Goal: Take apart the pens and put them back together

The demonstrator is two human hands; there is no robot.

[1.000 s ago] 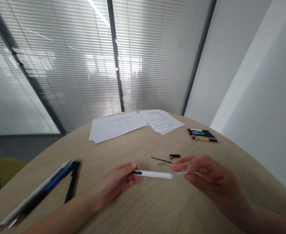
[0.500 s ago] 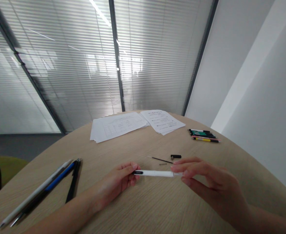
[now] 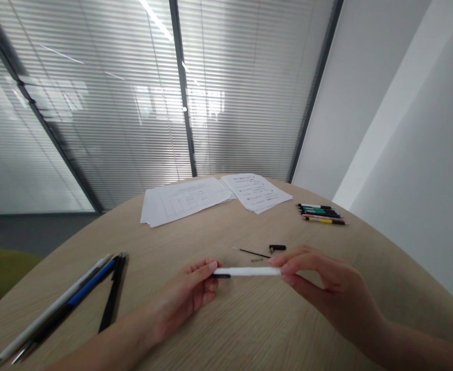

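A white pen barrel (image 3: 247,271) lies level between my two hands, above the table. My left hand (image 3: 190,291) pinches a black pen section (image 3: 221,276) that shows just under the barrel's left end, and its thumb is close to the white tube. My right hand (image 3: 319,278) grips the barrel's right end between thumb and fingers, hiding its tip. Beyond the pen lie a thin black refill (image 3: 254,253), a small black pen part (image 3: 277,248) and a tiny metal piece (image 3: 256,259), all on the wooden table.
The round wooden table (image 3: 249,330) curves away on all sides. Long pens (image 3: 64,299) lie at its left, papers (image 3: 186,201) at the back, and several slim pens (image 3: 322,214) at the back right. A yellow chair (image 3: 6,273) stands at the left.
The white barrel now sits slightly above the black section instead of in line with it. My right hand has moved a little left, and the barrel has shifted with it.
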